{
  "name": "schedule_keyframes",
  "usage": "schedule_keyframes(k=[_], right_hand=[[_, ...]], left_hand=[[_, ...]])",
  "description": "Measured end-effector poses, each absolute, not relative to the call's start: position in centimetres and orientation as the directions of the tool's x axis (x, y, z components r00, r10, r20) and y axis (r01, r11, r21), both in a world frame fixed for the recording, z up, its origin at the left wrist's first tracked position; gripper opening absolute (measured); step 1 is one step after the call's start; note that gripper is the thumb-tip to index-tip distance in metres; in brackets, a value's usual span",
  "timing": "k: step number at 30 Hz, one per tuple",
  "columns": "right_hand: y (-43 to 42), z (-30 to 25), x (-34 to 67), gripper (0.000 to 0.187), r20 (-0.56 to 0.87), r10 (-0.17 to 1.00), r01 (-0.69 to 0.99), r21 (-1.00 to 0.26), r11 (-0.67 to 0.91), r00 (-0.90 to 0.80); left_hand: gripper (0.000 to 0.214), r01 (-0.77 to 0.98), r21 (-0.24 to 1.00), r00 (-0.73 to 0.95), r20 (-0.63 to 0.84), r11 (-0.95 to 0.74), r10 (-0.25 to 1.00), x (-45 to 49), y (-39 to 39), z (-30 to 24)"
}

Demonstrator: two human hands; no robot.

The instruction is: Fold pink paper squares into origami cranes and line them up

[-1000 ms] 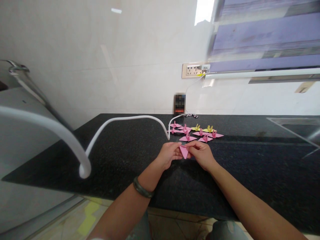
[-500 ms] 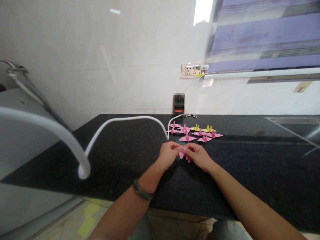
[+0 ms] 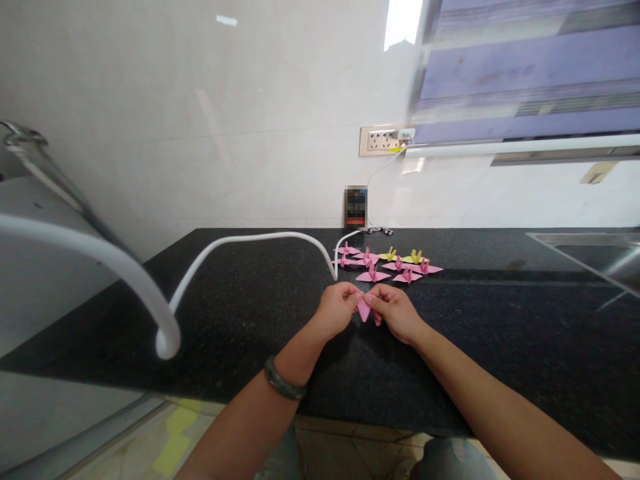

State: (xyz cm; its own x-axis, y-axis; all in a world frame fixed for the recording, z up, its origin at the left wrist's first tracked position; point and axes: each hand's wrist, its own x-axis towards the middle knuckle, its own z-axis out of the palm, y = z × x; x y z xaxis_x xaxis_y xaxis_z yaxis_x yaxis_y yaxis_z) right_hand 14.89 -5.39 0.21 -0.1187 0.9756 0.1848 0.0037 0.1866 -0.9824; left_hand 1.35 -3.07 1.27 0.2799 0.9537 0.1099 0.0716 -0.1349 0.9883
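Note:
A small piece of folded pink paper (image 3: 365, 311) is pinched between my two hands, its pointed end hanging down toward me. My left hand (image 3: 340, 308), with a dark bangle (image 3: 284, 380) on the wrist, grips its left side. From the right, my right hand (image 3: 395, 310) pinches the same paper between thumb and fingers. The fingers hide the paper's upper part. Just beyond the hands, several pink paper cranes (image 3: 373, 275) sit in loose rows on the black countertop (image 3: 250, 320), along with two yellow paper cranes (image 3: 416, 257).
A white bendy stand arm (image 3: 260, 237) curves across the left of the counter. Against the wall leans a blurred phone-like object (image 3: 356, 208), below a wall socket (image 3: 383, 141) with a plugged-in cable. At the right is a sink (image 3: 600, 257); a metal tap (image 3: 50, 173) is at far left.
Slightly more of the pink paper's pointed end shows below my fingers. Both hands keep their pinch, and the whole view has shifted a little.

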Motion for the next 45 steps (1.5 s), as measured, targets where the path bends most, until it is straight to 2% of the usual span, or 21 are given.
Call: schedule_keyframes(k=[6, 10, 13, 17, 20, 22, 24, 29, 32, 36, 38, 40, 43, 45], right_hand=[[-5.4, 0.4, 14.6, 0.022, 0.242, 0.968, 0.04, -0.969, 0.244, -0.064], [-5.2, 0.1, 14.4, 0.021, 0.275, 0.961, 0.088, -0.958, 0.271, 0.028], [-5.0, 0.0, 14.6, 0.019, 0.291, 0.955, 0.134, -0.95, 0.281, 0.06], [-5.0, 0.2, 15.1, 0.018, 0.346, 0.938, 0.312, -0.895, 0.32, 0.033], [-5.1, 0.3, 15.3, 0.019, 0.418, 0.908, 0.41, -0.826, 0.387, -0.016], [-5.1, 0.3, 15.3, 0.025, 0.435, 0.898, 0.442, -0.794, 0.418, -0.068], [-5.1, 0.2, 15.4, 0.023, 0.44, 0.894, 0.462, -0.778, 0.425, -0.083], [-4.8, 0.0, 15.7, 0.027, 0.438, 0.897, 0.504, -0.789, 0.352, 0.059], [-4.9, 0.3, 15.9, 0.029, 0.399, 0.915, 0.509, -0.802, 0.313, 0.065], [-5.5, 0.8, 15.9, 0.027, 0.405, 0.914, 0.491, -0.794, 0.358, -0.011], [-5.6, 0.9, 15.7, 0.025, 0.409, 0.911, 0.444, -0.807, 0.39, -0.056], [-5.7, 1.0, 15.6, 0.023, 0.421, 0.901, 0.413, -0.805, 0.425, -0.106], [-5.8, 1.1, 15.4, 0.023, 0.477, 0.861, 0.428, -0.751, 0.503, -0.176], [-5.7, 1.2, 15.3, 0.019, 0.506, 0.835, 0.439, -0.714, 0.546, -0.216]], left_hand=[[0.012, 0.073, 0.987, 0.257, 0.123, -0.146, 0.959, 1.4, -3.0, 1.2], [0.018, 0.005, 0.999, 0.231, 0.039, -0.041, 0.972, 1.6, -2.9, 1.0], [0.02, -0.019, 1.0, 0.261, 0.009, -0.004, 0.965, 1.7, -3.0, 0.9], [0.017, 0.019, 0.999, 0.298, 0.034, -0.042, 0.954, 1.6, -2.9, 0.4], [0.02, 0.077, 0.995, 0.35, 0.024, -0.055, 0.936, 1.4, -2.6, -0.1], [0.025, 0.124, 0.991, 0.372, 0.008, -0.058, 0.928, 1.3, -2.5, -0.1], [0.027, 0.145, 0.988, 0.381, -0.014, -0.045, 0.925, 1.3, -2.6, 0.0], [0.027, 0.104, 0.995, 0.476, -0.054, 0.005, 0.878, 1.6, -3.3, 0.9], [0.022, 0.088, 0.995, 0.429, -0.077, 0.043, 0.9, 1.6, -3.3, 1.2], [0.024, 0.093, 0.99, 0.307, -0.128, 0.104, 0.943, 1.3, -3.1, 1.4], [0.028, 0.045, 0.988, 0.315, -0.157, 0.151, 0.936, 1.1, -3.0, 1.4], [0.027, -0.076, 0.978, 0.323, -0.161, 0.195, 0.933, 1.0, -2.8, 1.5], [0.024, -0.248, 0.947, 0.309, -0.125, 0.207, 0.943, 1.0, -2.7, 1.5], [0.026, -0.268, 0.945, 0.29, -0.107, 0.189, 0.951, 1.1, -2.6, 1.5]])
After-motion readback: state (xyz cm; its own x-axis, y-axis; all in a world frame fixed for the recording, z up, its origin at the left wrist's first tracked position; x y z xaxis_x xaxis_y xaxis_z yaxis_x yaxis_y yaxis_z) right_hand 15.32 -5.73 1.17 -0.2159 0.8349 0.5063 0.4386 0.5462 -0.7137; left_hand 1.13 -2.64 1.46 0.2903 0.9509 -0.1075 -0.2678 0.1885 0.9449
